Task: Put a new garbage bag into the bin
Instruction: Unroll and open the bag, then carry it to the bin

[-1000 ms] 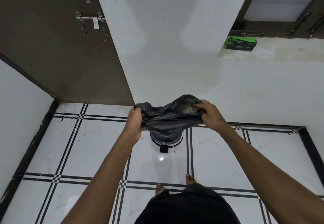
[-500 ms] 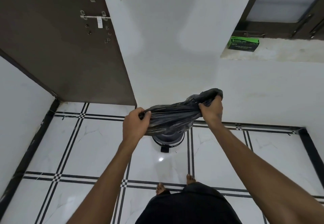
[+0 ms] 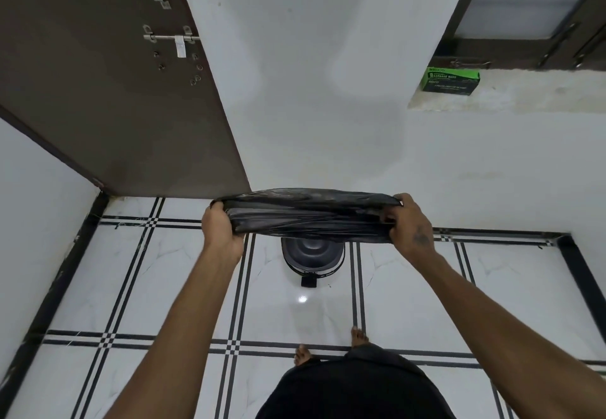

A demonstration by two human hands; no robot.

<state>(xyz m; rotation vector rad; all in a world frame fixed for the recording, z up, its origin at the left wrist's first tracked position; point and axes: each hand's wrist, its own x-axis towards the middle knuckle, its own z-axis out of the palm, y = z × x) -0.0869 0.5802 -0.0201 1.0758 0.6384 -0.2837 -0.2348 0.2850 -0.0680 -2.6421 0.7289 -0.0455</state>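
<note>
A black garbage bag (image 3: 308, 215) is stretched flat and wide between my two hands at chest height. My left hand (image 3: 220, 230) grips its left end and my right hand (image 3: 410, 225) grips its right end. Directly below the bag, on the floor against the white wall, stands a small dark pedal bin (image 3: 311, 254) with its lid down and its pedal facing me. The bag hides the far part of the bin.
A brown door (image 3: 108, 84) with a metal latch stands open at the left. A green box of garbage bags (image 3: 451, 81) sits on a window ledge at the upper right. My bare feet (image 3: 328, 348) stand on the white tiled floor (image 3: 164, 287) near the bin.
My hands have pulled apart sideways, and the crumpled bag has been drawn out into a long flat band. My right hand came down level with my left.
</note>
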